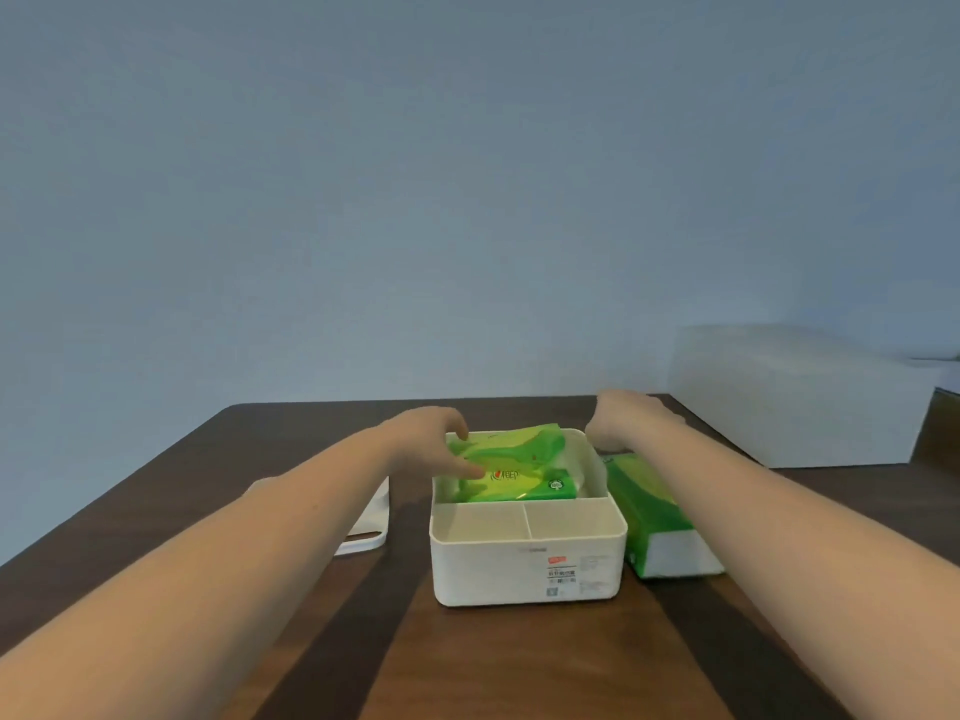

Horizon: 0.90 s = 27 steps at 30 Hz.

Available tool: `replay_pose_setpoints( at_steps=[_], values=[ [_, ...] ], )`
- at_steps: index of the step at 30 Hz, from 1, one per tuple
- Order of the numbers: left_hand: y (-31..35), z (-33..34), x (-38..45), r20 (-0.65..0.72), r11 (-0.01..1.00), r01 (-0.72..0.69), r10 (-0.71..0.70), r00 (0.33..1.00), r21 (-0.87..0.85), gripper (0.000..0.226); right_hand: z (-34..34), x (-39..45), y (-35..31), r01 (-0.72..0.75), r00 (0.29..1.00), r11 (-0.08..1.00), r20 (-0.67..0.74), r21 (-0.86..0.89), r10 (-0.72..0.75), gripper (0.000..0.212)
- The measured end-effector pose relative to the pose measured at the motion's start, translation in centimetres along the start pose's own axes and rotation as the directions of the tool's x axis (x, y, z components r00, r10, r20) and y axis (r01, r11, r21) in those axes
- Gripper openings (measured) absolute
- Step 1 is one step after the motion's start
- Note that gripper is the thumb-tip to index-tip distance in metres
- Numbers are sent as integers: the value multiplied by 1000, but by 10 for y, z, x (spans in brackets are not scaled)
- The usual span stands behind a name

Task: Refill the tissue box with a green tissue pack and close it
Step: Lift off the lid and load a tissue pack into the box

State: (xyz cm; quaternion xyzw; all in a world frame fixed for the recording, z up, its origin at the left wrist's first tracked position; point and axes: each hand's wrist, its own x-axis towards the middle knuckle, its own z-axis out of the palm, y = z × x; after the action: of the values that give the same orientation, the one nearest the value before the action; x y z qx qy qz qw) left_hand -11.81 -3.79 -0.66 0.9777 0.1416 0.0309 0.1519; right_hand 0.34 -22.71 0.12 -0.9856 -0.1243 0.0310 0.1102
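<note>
A white tissue box (524, 569) stands open on the wooden table, with two small empty compartments at its front. A green tissue pack (511, 467) lies tilted in the box's rear compartment, its far end raised above the rim. My left hand (434, 444) grips the pack's left end, thumb on its top. My right hand (626, 418) hovers at the box's far right corner, fingers curled; whether it touches the pack is unclear. The box's white lid (371, 522) lies flat to the left, partly hidden under my left forearm.
A second green tissue pack (657, 517) lies on the table right beside the box, under my right forearm. A large white block (800, 397) stands at the back right against the wall. The brown table (519, 662) reaches to the wall.
</note>
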Motion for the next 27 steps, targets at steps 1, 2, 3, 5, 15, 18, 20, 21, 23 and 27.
replay_pose_setpoints(
  at_steps=[1, 2, 3, 5, 15, 18, 20, 21, 23, 27],
  values=[
    [0, 3, 3, -6, 999, 9, -9, 1000, 41, 58, 5, 8, 4, -15, 999, 1000, 36, -26, 16, 52],
    [0, 4, 5, -27, 998, 12, -10, 1000, 65, 54, 8, 12, 8, -13, 998, 998, 68, -55, 17, 56],
    [1, 5, 7, -52, 997, 11, -7, 999, 72, 49, 9, 13, 9, 3, 996, 998, 93, -69, 3, 55],
    [3, 4, 10, -124, 1000, 14, -11, 992, 23, 36, 2, 0, 10, 48, 989, 994, 143, -95, -34, 47],
    [8, -19, 26, -373, 829, -71, -172, 912, -555, 7, 20, 6, 36, 42, 957, 990, 289, -134, -2, 79],
    [4, -24, 35, -468, 840, -93, -203, 860, -535, 7, 20, 11, 41, 41, 954, 992, 298, -122, -3, 92],
    [-2, -24, 43, -518, 868, -56, -242, 820, -493, 12, 22, 12, 43, 38, 951, 993, 308, -112, -2, 97],
    [-6, -22, 47, -536, 888, -15, -264, 802, -459, 15, 23, 14, 43, 32, 953, 995, 304, -99, -1, 98],
    [-14, -17, 53, -549, 909, 63, -302, 779, -412, 20, 28, 16, 44, 21, 961, 997, 278, -78, 1, 97],
    [-32, 2, 65, -508, 917, 139, -327, 796, -373, 25, 37, 23, 48, -4, 981, 999, 191, -41, 12, 91]
  ],
)
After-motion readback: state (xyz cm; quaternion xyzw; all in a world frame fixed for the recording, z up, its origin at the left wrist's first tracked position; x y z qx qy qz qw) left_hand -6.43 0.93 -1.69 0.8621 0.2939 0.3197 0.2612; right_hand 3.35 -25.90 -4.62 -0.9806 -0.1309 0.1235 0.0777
